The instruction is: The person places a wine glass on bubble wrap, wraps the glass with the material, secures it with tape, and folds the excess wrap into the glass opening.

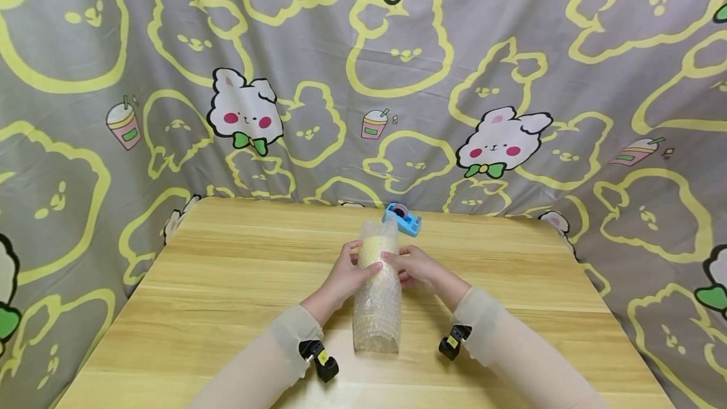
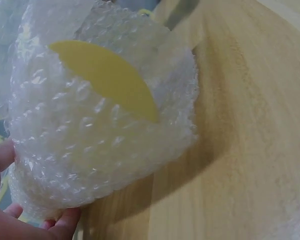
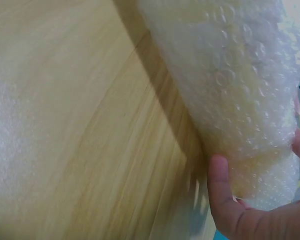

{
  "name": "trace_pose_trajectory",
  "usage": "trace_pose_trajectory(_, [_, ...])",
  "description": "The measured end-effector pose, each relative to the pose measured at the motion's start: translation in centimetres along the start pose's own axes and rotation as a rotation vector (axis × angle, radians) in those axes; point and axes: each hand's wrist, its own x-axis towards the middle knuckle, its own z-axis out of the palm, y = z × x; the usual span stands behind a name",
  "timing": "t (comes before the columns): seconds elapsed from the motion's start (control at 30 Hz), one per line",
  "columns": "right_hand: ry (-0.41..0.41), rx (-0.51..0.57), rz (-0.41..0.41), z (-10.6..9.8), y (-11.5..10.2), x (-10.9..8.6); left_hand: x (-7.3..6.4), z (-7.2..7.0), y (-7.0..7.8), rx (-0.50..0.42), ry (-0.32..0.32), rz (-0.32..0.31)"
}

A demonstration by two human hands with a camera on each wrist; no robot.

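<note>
A long bundle of clear bubble wrap (image 1: 377, 308) lies lengthwise on the table, rolled round something yellow. In the left wrist view, a flat yellow rounded face (image 2: 110, 77) shows inside the near open end of the wrap; the rest of that item is blurred by the bubbles. My left hand (image 1: 344, 272) grips the bundle's left side, thumb on top. From the right, my right hand (image 1: 421, 267) holds it at about the same height, with a fingertip on the upper surface. The right wrist view shows fingers (image 3: 220, 185) curled against the bubble wrap (image 3: 230, 90).
Just beyond the bundle's far end stands a blue tape dispenser (image 1: 404, 219) with a roll in it. The wood-grain table (image 1: 244, 270) ends at a grey patterned curtain (image 1: 318, 49) behind and at both sides.
</note>
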Motion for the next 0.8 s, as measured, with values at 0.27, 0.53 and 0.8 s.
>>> trace_pose_trajectory(0.27, [-0.014,0.009,0.010,-0.2,0.0,0.0,0.2,0.0,0.8,-0.060,0.018,-0.068])
trace_pose_trajectory(0.53, [-0.015,0.004,0.015,-0.3,0.2,0.1,0.5,0.6,1.4,-0.032,0.066,-0.071])
trace_pose_trajectory(0.8, [-0.026,0.060,0.019,0.0,0.0,0.0,0.2,0.7,1.6,-0.044,0.107,-0.027])
